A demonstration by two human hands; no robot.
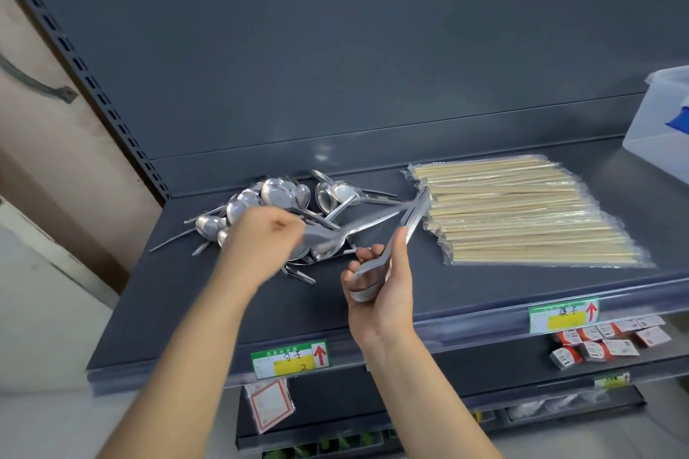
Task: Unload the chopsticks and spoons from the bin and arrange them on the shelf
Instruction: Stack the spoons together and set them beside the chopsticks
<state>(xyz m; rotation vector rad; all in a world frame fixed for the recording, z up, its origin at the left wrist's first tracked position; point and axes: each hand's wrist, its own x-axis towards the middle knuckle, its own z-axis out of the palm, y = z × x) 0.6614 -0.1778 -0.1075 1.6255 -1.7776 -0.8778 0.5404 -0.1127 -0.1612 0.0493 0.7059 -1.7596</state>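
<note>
Stocking the shelf: the right hand clasps a stack of spoons; the blurred left hand seems to pinch another spoon from the heap left of the chopsticks. Nesting bowls, handles aligned, should keep it tidy.

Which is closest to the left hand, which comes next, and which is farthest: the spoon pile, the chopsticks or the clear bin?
1. Spoon pile: right beside and behind the left hand, on the left of the shelf.
2. Chopsticks: on the same shelf, over to the right.
3. Clear bin: at the far right edge, beyond the chopsticks.
</note>
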